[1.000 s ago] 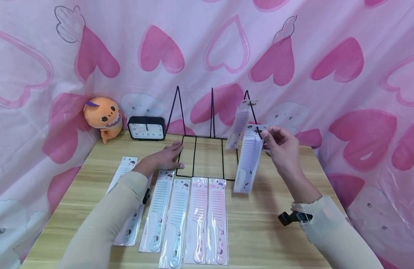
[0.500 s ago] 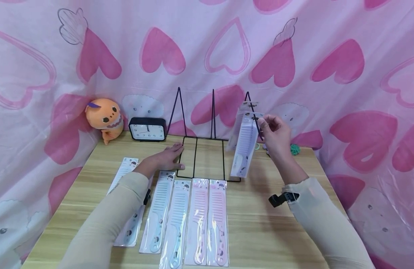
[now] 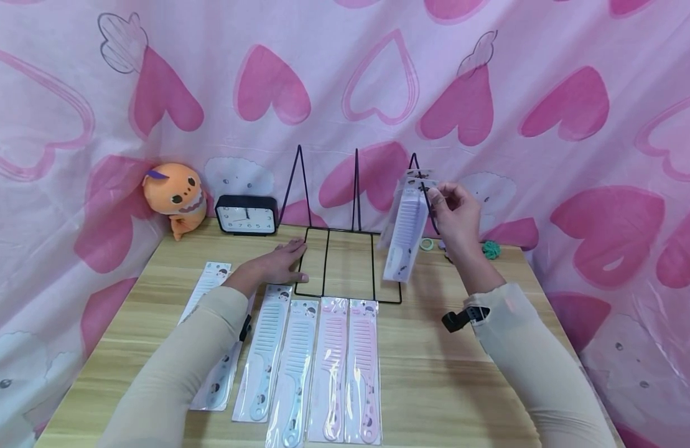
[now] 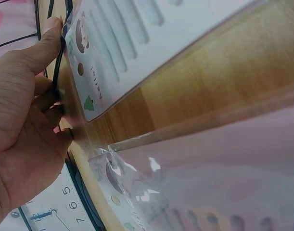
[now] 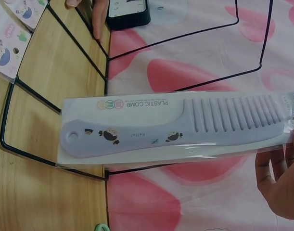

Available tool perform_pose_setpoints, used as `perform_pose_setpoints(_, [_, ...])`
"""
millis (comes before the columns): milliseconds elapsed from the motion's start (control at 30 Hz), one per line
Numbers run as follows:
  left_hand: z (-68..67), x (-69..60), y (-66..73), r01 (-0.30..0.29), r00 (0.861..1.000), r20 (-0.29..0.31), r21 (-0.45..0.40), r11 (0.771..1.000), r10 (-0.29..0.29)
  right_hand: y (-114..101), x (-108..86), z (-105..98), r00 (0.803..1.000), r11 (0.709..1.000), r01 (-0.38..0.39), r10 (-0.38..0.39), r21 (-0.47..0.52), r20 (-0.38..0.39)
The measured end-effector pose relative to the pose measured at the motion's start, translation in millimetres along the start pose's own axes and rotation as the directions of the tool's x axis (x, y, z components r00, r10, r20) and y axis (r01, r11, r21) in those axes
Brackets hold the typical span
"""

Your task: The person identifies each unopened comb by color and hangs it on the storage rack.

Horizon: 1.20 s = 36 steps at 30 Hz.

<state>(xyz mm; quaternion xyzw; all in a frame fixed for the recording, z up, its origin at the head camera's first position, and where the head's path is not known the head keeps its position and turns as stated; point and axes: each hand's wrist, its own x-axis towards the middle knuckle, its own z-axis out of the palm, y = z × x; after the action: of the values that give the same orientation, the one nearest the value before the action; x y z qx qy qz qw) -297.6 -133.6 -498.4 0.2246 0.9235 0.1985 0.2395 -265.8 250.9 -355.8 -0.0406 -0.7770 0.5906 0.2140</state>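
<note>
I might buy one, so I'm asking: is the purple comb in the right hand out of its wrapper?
No, the purple comb is inside a clear wrapper, with a white card behind it.

the right hand [image 5: 281,185] held a packaged lilac comb [image 5: 175,127] by its toothed end, the handle with its hole pointing left and the words "plastic comb" upside down on the white card. behind it a black wire rack [image 5: 107,176] ran across the wooden tabletop [image 5: 41,199] and up before a pink heart-patterned cloth [image 5: 209,207]. at the top, the left hand [image 5: 99,17] was by the rack's wires, near a black-cased clock [image 5: 129,19].
</note>
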Motion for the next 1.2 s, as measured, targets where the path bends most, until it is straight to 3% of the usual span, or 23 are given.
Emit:
perform_pose_setpoints(667, [0.3,1.1,-3.4,0.008,1.0,0.001,0.012,1.0,-0.008,13,5.5,7,0.993,0.984,0.115,-0.108,0.137,-0.054])
perform_pose_setpoints(1200, [0.6,-0.6,-0.3,0.009,1.0,0.002,0.003,1.0,-0.009,15,6.6,6,0.996,0.975,0.09,-0.084,0.205,-0.038])
